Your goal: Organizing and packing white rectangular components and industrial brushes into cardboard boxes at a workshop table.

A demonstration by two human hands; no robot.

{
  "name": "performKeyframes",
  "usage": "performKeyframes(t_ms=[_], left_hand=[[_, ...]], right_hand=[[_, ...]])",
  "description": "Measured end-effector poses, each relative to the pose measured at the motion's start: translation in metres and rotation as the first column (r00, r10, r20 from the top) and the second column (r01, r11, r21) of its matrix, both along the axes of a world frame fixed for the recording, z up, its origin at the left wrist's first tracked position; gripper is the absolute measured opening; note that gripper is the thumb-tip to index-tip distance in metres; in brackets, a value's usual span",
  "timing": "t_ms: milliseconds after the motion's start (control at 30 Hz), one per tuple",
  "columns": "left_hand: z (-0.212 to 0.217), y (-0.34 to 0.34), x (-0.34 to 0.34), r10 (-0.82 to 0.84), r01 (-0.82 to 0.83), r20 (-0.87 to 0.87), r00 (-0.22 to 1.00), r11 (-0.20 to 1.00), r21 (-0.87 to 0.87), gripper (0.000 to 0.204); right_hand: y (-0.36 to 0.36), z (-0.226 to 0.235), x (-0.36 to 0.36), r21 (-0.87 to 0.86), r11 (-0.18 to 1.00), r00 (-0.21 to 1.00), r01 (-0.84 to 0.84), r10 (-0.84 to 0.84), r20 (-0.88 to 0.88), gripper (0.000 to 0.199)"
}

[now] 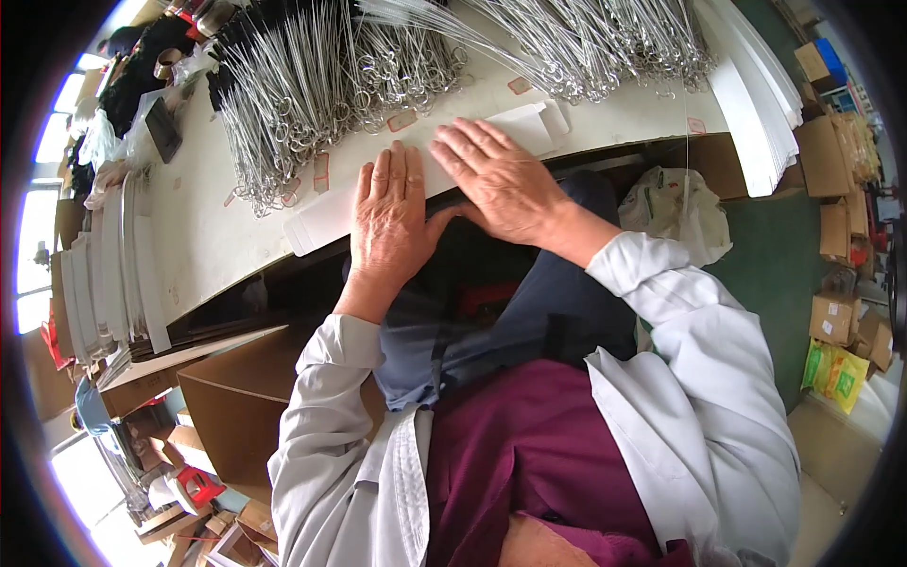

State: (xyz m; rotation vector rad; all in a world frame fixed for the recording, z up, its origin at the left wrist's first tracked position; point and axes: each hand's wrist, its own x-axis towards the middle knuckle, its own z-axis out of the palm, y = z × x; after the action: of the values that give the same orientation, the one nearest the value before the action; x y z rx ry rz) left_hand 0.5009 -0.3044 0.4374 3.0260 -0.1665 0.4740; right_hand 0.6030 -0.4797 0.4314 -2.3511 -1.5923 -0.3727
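A long, narrow white folded carton [321, 219] lies along the front edge of the table, its far end flap showing at the right. Flat on its middle rests my left hand [391, 213], fingers stretched out. My right hand [498, 181] presses on it too, just to the right, with its fingers extended and palm down. The two thumbs come close together over the table edge. Neither hand grips anything. Behind the carton, thick bunches of thin metal wires with ring ends [293, 104] cover the back of the table [203, 241].
Stacks of flat white card strips stand at the right [756, 104] and left [118, 265] table ends. A white plastic bag [675, 213] hangs below the table's right side. An open cardboard box [236, 406] sits below left. More cartons line the right side.
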Motion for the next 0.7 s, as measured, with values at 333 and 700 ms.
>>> performKeyframes(t_ms=[333,700], left_hand=[[-0.013,0.076,-0.067,0.161,-0.163,0.031,0.986,0.983,0.083,0.075],[0.070,0.030,-0.075,-0.051,-0.018,-0.325,0.944,0.978,-0.208,0.062]], right_hand=[[-0.066,0.002,0.034,0.010,0.987,0.987,0.158,-0.158,0.039,0.078],[-0.065,0.015,0.006,0.193,0.976,0.995,-0.096,0.093,0.028,0.038]])
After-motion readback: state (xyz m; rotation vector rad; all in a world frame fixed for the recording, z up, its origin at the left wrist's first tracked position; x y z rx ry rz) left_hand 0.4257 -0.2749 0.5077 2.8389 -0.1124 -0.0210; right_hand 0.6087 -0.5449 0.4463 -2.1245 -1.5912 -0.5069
